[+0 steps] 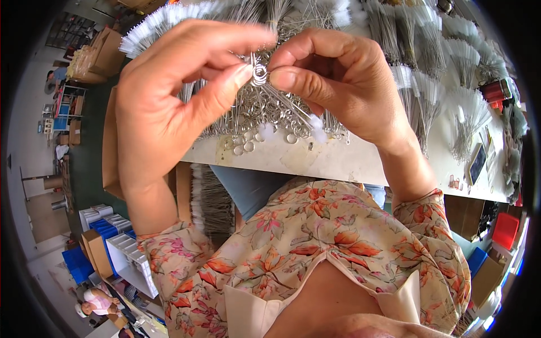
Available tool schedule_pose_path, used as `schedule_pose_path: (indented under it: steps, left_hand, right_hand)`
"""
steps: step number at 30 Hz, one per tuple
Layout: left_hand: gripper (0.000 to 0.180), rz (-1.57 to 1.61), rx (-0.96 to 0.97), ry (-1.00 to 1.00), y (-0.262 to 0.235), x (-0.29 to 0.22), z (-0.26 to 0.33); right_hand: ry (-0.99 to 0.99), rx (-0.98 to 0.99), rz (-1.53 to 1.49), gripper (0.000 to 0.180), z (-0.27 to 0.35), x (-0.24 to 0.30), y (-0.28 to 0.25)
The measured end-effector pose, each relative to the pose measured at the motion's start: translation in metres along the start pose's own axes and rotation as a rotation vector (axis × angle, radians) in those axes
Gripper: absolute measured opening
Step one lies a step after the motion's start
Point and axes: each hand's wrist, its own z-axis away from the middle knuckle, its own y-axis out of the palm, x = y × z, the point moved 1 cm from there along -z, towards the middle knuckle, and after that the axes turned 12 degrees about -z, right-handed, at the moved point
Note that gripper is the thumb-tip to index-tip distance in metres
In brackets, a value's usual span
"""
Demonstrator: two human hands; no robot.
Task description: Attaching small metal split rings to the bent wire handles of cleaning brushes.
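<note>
A small cluster of metal rings (260,75) is positioned between the two hands, in front of the piled wire items on the table. The left edge of the cluster lies at the thumb tip of the left hand (186,93); its right edge lies against the thumb and forefinger tips of the right hand (332,79). By the right hand, a narrow pinch is formed, and the rings are held at its fingertips. At the left hand, the forefinger is extended above the rings, blurred, and set apart from the thumb; whether the rings are gripped there cannot be told. Thin wire stems (293,106) are seen running from below the rings down to the right, under the right thumb, toward white tufts (317,128). Behind and below the cluster, a heap of looped wire pieces (253,110) is spread on the white table (315,156), with loose rings (238,150) placed near the front edge. To the right, bundles of white-tipped wire brushes (468,118) are laid out.
</note>
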Motion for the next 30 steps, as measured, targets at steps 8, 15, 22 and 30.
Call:
schedule_pose_path:
  steps: [8, 15, 22, 30]
  left_hand:
    - [0.018, 0.669, 0.08, -0.457, 0.009, 0.03, 0.01]
    - [0.016, -0.194, 0.122, -0.123, 0.005, 0.017, 0.011]
    - [0.019, 0.424, 0.128, -0.448, 0.004, 0.015, 0.031]
    - [0.016, 0.651, -0.251, -0.22, 0.006, 0.03, 0.064]
  right_hand:
    - [0.089, -0.007, -0.225, 0.014, -0.006, -0.006, 0.003]
    - [0.144, 0.02, -0.218, 0.014, -0.01, -0.013, 0.0]
    - [0.179, 0.063, -0.267, 0.012, -0.007, -0.019, 0.006]
    - [0.096, 0.148, -0.337, 0.006, -0.001, -0.039, 0.051]
